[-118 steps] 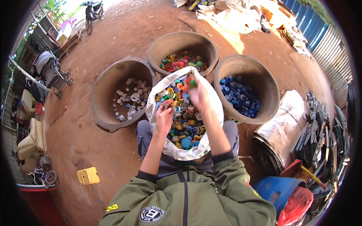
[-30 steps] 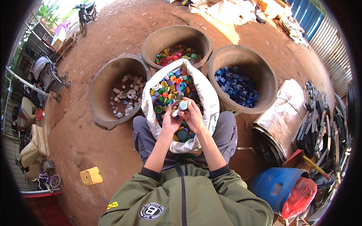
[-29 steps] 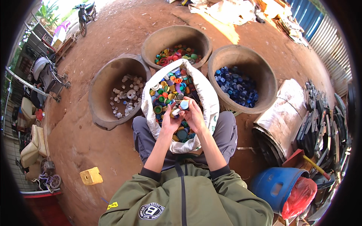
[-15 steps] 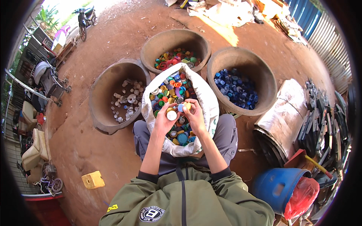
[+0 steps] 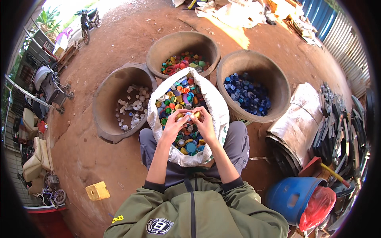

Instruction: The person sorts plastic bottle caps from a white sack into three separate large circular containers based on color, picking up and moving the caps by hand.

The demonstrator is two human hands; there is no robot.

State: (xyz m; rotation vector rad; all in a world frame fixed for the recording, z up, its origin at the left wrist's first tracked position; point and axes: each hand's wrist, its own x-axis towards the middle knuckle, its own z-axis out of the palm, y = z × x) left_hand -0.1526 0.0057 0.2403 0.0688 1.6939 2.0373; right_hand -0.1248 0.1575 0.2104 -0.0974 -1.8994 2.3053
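My left hand [image 5: 172, 127] and my right hand [image 5: 205, 127] meet above an open white sack [image 5: 217, 100] between my knees. Colourful plastic bottle caps [image 5: 191, 147] fill the sack. Fingers of both hands are closed around small caps. A pale blue cap [image 5: 188, 114] shows between the fingertips where the hands touch. Within my right fingers sits a yellow cap [image 5: 197, 114]. Another yellowish cap [image 5: 179, 116] peeks out at my left fingers, partly hidden by them.
Three brown tubs surround the sack: the left tub [image 5: 104, 99] contains white caps, the far tub [image 5: 158, 49] red, yellow and green ones, the right tub [image 5: 278, 75] blue ones. A blue barrel [image 5: 283, 198] lies at right, near folded sheets [image 5: 295, 127]. A yellow block [image 5: 97, 191] rests at left.
My hands have drawn closer together and now touch. The white cap that showed at my left fingers is no longer visible. The tubs and sack stay put.
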